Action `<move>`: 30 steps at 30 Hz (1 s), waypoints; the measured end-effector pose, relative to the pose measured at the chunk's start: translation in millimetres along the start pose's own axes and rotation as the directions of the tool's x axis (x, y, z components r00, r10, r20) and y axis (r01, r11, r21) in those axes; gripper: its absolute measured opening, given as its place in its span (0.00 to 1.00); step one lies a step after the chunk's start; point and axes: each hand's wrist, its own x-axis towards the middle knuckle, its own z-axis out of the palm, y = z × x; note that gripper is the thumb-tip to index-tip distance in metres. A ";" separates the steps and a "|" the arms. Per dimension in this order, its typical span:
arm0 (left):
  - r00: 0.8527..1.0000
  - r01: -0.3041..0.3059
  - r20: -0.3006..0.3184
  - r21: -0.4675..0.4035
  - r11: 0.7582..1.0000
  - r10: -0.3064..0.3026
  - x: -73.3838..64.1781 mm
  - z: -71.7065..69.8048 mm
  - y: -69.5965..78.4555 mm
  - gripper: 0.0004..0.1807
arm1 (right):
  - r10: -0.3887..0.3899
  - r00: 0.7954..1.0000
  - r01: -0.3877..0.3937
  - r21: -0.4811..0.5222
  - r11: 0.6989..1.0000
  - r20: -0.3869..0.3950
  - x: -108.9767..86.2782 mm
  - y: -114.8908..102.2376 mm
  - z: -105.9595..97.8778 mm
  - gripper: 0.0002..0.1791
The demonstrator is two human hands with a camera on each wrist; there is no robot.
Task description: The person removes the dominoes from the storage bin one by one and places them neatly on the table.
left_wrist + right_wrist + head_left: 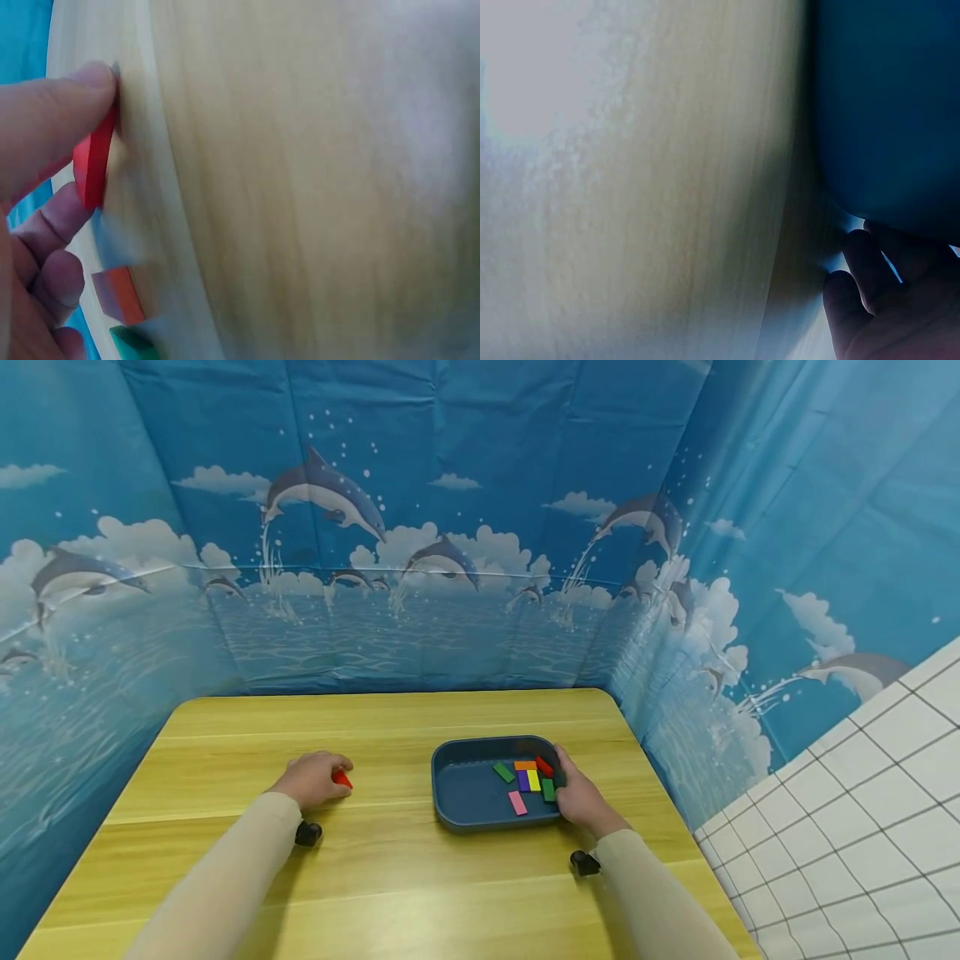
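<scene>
My left hand [311,779] pinches a red block [342,777] between thumb and fingers, close over the left part of the table. The left wrist view shows the block's red face [94,165] under the thumb. Beyond the fingers there, an orange block [125,294] and a green block [133,343] appear, with a blurred blue patch beside them; in the head view the hand hides these. My right hand [585,797] grips the right end of a dark blue tray [467,825]. In the right wrist view its fingers [866,262] lie against the tray's outer wall [889,112].
Inside the tray lie several small blocks, among them a pink one [517,802], a yellow one [533,781] and an orange one [525,765]. The wooden table [390,885] ends at a dolphin-print curtain [420,643] behind. White tiled covering [862,810] flanks the right.
</scene>
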 end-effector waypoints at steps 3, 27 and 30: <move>1.000 0.005 -0.012 -0.015 1.000 -0.005 0.2 -0.1 -5.4 0.29 | 0.007 1.000 -0.007 -0.008 1.000 0.002 -0.3 -1.1 0.2 0.48; 0.992 0.095 -0.072 -0.129 0.987 -0.105 -4.8 1.3 -42.2 0.33 | 0.058 0.998 -0.058 -0.007 0.998 0.011 5.4 -3.8 0.9 0.50; 0.992 0.097 -0.071 -0.132 0.987 -0.107 -4.7 2.7 -44.6 0.33 | 0.056 0.998 -0.056 -0.004 0.998 0.016 5.7 -3.4 1.2 0.50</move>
